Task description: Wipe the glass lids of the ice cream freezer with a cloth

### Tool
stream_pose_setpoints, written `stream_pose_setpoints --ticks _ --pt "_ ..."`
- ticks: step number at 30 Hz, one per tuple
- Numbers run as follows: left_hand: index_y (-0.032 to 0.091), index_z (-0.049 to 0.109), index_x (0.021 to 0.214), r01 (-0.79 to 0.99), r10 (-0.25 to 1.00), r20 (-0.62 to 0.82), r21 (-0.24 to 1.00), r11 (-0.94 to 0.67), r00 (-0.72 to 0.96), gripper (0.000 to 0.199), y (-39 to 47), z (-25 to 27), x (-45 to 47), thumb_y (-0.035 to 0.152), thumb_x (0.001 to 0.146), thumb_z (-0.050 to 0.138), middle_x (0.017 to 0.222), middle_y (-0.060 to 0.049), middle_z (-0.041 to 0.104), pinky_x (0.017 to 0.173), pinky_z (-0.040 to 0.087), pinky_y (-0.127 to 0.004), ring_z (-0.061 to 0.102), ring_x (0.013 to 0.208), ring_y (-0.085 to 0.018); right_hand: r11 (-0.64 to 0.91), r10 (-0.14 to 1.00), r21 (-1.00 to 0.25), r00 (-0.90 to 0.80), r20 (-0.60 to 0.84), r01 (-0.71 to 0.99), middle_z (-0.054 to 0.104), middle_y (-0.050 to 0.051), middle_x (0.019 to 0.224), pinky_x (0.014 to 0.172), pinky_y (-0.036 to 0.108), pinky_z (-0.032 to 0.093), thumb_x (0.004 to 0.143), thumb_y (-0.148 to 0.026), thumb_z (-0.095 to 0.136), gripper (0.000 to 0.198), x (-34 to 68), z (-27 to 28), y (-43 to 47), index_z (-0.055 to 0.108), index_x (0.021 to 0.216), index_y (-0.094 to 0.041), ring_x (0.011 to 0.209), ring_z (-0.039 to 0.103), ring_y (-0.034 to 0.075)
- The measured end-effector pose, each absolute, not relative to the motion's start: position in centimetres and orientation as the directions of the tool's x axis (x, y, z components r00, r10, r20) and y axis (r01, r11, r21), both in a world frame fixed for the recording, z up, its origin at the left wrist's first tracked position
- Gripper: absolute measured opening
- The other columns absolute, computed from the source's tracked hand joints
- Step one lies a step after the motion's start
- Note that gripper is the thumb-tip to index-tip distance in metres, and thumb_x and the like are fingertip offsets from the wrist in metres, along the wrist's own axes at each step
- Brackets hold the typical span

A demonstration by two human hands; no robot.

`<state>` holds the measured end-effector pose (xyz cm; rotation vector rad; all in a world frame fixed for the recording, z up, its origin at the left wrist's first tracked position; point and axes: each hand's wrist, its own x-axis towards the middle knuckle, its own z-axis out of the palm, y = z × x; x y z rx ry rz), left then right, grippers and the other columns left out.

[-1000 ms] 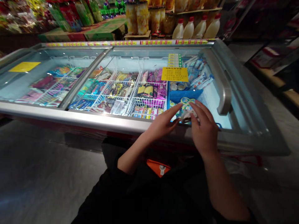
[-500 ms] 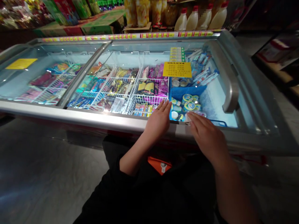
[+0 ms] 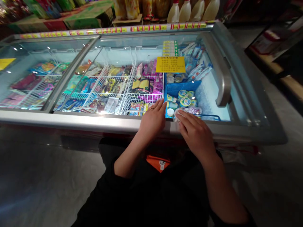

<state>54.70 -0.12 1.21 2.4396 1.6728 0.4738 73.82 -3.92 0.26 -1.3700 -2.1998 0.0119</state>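
My left hand [image 3: 153, 118] lies flat on the front edge of the chest freezer's glass lid [image 3: 115, 42], its fingers stretched out together and a ring on one of them. Close by on the right, my right hand [image 3: 195, 129] presses a crumpled white cloth or tissue [image 3: 177, 113] against the glass near the front metal rim [image 3: 113, 122]. Only a small part of the cloth shows past the fingertips. Beneath the glass, round tubs [image 3: 185, 101] and a blue basket [image 3: 182, 88] lie around the right hand's fingertips.
White wire baskets [image 3: 126, 94] with bagged goods fill the freezer. A yellow notice [image 3: 170, 64] sits on the lid, and a curved grey handle [image 3: 224, 91] stands at the right. White bottles [image 3: 184, 12] and jars [image 3: 132, 8] line the back.
My view has shifted, so the freezer appears farther left and higher. Against the glass, my right hand has slid a little left toward my left hand, which keeps its place.
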Motion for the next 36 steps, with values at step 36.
stream_pose_setpoints --ticks 36 --pt "0.01 0.054 0.155 0.885 0.905 0.232 0.224 -0.408 0.358 0.051 -0.2 0.7 54.6 0.015 0.106 0.04 0.163 -0.019 0.05 0.126 0.044 -0.052 0.046 0.155 -0.031 0.306 0.853 -0.278 -0.133 0.504 0.911 0.078 0.011 0.128 0.112 0.053 0.055 0.103 -0.016 0.05 0.038 77.8 0.6 -6.2 0.077 0.128 -0.023 0.122 0.071 0.032"
